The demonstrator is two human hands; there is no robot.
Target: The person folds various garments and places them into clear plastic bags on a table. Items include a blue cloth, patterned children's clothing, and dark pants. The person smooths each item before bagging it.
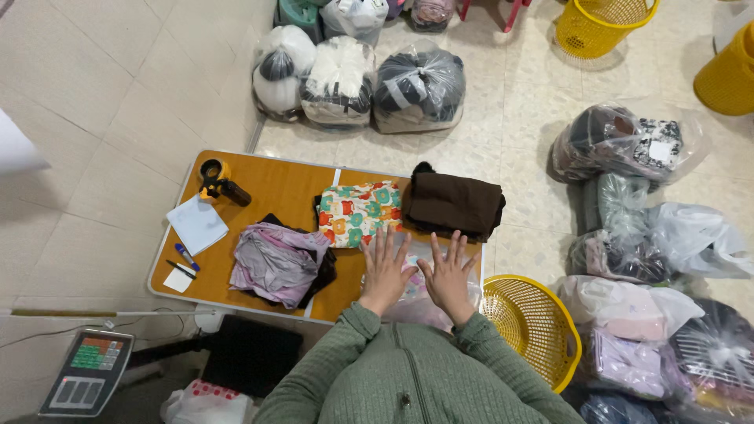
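**A:** In the head view, where are the hands?

**B:** Both lie flat on a clear plastic bag of pale clothing (416,286) at the near right edge of the orange folding counter (271,184). The left hand (385,271) and right hand (449,275) sit side by side, fingers spread wide, palms down. Nothing is pinched; they only press.

**A:** What worries you there?

**B:** The bag seems to hang partly over the near edge of the counter, towards the person in the green sweater (408,377). Plastic is slick, so I judge that a push with open palms could slide it off onto the floor, or down beside the yellow basket (534,326) just to the right.

**A:** Anything crowding it?

**B:** Yes. The animal-print folded cloth (360,213) sits just beyond the fingertips, the dark brown folded garment (455,204) next to it, and a lilac bundle (276,263) over something black lies to the left. A forward shove might rumple those folded piles or nudge the brown one off the far right corner.

**A:** And the far left side?

**B:** A yellow tape dispenser (216,179), a white notepad (198,224) and a blue marker (186,257) lie well apart from the hands, so little risk. A scale (86,373) rests on the floor lower left, also clear of them.

**A:** Trapped air?

**B:** Possibly; pressing hard could split the thin film, though I cannot tell whether it is sealed.
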